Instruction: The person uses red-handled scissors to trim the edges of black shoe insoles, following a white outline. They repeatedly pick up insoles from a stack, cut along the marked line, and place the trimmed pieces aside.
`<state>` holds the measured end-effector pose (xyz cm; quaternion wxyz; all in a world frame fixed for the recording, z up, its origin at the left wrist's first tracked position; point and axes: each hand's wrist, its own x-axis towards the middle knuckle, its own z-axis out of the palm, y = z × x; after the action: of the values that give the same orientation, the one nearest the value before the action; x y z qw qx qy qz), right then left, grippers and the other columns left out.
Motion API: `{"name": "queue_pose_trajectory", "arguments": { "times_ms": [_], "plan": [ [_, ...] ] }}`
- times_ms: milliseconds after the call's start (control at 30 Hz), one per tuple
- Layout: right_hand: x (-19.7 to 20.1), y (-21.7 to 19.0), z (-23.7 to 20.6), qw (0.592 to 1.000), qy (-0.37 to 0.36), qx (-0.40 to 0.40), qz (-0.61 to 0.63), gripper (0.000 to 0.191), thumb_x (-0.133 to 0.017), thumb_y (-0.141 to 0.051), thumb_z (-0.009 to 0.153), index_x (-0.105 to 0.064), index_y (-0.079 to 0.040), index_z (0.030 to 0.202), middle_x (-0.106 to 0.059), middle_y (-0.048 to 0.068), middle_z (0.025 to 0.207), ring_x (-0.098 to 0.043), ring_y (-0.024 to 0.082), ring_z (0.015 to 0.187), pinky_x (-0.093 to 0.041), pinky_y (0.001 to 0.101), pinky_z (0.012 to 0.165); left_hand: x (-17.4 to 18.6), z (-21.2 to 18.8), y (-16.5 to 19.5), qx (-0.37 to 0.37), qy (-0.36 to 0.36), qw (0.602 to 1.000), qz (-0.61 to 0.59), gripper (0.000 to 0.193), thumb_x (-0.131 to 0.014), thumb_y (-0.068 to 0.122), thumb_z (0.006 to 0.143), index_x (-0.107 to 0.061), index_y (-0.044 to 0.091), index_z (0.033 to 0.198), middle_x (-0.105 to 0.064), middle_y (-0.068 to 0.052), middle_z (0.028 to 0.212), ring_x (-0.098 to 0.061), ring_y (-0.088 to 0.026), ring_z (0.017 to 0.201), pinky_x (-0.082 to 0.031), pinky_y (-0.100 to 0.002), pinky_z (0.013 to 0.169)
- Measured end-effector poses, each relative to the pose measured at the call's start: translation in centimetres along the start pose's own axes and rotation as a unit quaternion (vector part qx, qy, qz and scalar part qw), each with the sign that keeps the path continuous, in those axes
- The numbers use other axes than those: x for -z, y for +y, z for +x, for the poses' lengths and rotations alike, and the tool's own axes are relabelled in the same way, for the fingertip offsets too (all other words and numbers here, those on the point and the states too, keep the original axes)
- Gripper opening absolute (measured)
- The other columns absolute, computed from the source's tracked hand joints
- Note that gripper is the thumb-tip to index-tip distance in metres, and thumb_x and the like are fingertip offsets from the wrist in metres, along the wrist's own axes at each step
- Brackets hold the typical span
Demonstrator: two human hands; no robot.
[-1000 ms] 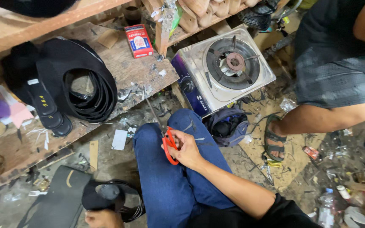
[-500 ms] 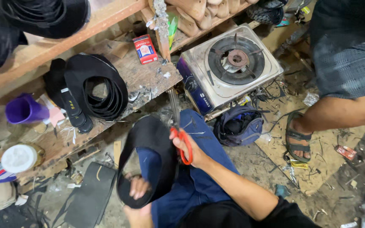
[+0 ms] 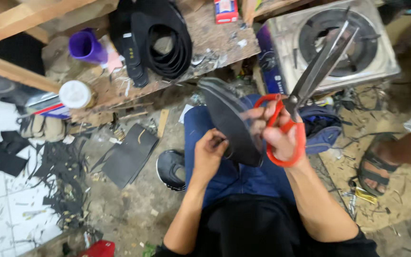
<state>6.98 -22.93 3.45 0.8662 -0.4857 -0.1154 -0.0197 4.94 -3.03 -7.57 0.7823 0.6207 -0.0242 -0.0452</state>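
We hold one dark sole-shaped rubber piece (image 3: pixel 229 123) above our blue-trousered lap, our left hand (image 3: pixel 209 154) with its grip pinched on the near edge, free air round it down to the littered floor (image 3: pixel 134 209). Our right hand (image 3: pixel 277 135) has its grip closed through the handles of one pair of red-handled scissors (image 3: pixel 305 90), blades slightly parted, pointing at the single gas stove (image 3: pixel 329 43). The piece looks matte and perhaps slightly curved, though blur hides its far edge, and the wooden worktop (image 3: pixel 215 47) crowds close beyond

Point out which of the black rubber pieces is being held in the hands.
The dark sole-shaped piece over the lap, gripped by the left hand; the others lie on the bench or floor.
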Motion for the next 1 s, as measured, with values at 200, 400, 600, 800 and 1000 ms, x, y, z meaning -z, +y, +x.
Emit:
{"name": "queue_pose_trajectory", "arguments": {
  "times_ms": [200,400,600,800,1000],
  "plan": [
    [0.5,0.3,-0.4,0.993,0.045,-0.1,-0.053,0.029,-0.074,-0.023,0.098,-0.063,-0.003,0.116,-0.064,0.015,0.095,-0.062,0.018,0.065,-0.049,0.028,0.049,-0.7,0.6,4.2,-0.024,0.08,0.994,0.072,0.036,-0.066,-0.005,0.093,-0.066,0.004,0.128,-0.052,0.002,0.099,-0.046,-0.004,0.075,-0.039,-0.018,0.066],
    [1.0,3.2,-1.8,0.966,0.076,-0.135,-0.205,0.031,-0.079,0.003,0.087,-0.065,-0.002,0.114,-0.066,0.008,0.104,-0.063,0.012,0.088,-0.052,0.0268,0.077,1.0,1.9,3.8,-0.027,0.102,0.994,0.031,0.045,-0.064,-0.008,0.094,-0.064,0.005,0.137,-0.038,0.004,0.088,-0.034,-0.003,0.072,-0.031,-0.017,0.065],
    [0.2,3.8,-1.9,0.971,0.037,-0.151,-0.182,0.039,-0.082,0.006,0.079,-0.062,-0.005,0.11,-0.073,0.005,0.113,-0.066,0.006,0.098,-0.054,0.0235,0.086,1.1,1.0,2.8,0.002,0.049,0.998,-0.043,0.05,-0.06,-0.012,0.091,-0.059,0.0,0.14,-0.051,0.001,0.107,-0.05,-0.005,0.087,-0.042,-0.019,0.078],
    [-0.1,3.5,-1.3,0.971,0.004,-0.144,-0.189,0.038,-0.082,0.008,0.079,-0.062,-0.004,0.109,-0.072,0.007,0.112,-0.066,0.007,0.1,-0.055,0.0238,0.09,2.7,-0.1,3.1,0.081,0.002,0.961,-0.265,0.052,-0.053,-0.016,0.093,-0.05,-0.005,0.144,-0.065,-0.016,0.13,-0.065,-0.02,0.117,-0.052,-0.032,0.101],
    [0.2,3.4,-0.9,0.965,0.027,-0.178,-0.191,0.036,-0.081,0.005,0.079,-0.061,-0.004,0.108,-0.075,0.007,0.111,-0.07,0.009,0.097,-0.057,0.0248,0.089,3.4,-0.6,3.0,0.053,-0.03,0.976,-0.208,0.051,-0.058,-0.018,0.096,-0.053,-0.006,0.145,-0.062,-0.008,0.136,-0.06,-0.017,0.112,-0.048,-0.029,0.094]
  ]
}}
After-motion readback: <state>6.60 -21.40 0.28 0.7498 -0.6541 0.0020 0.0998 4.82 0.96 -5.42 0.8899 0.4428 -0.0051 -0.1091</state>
